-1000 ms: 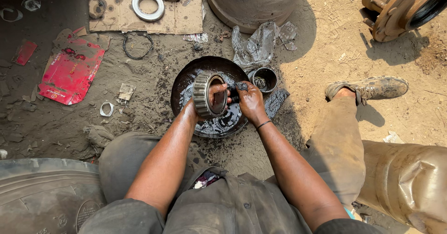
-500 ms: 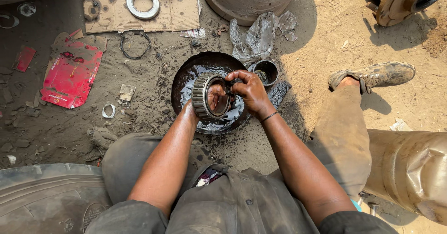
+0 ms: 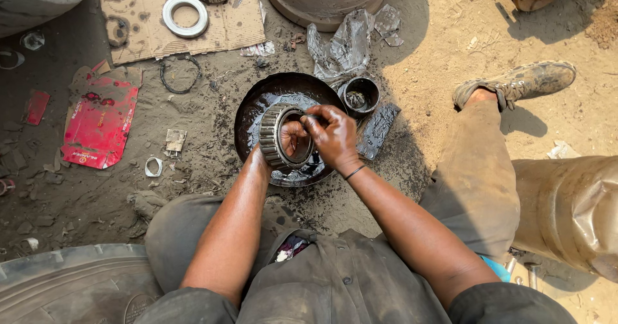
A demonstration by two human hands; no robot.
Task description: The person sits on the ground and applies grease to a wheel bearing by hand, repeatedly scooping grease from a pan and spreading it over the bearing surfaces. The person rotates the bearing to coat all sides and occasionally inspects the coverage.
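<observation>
**Bearing tipped up over the greasy pan**

Against half a second ago, the tapered roller bearing stands more upright above the round pan. The left hand cups it from inside, fingers curled; the right hand fingers close on its rim, so greasing looks underway
</observation>
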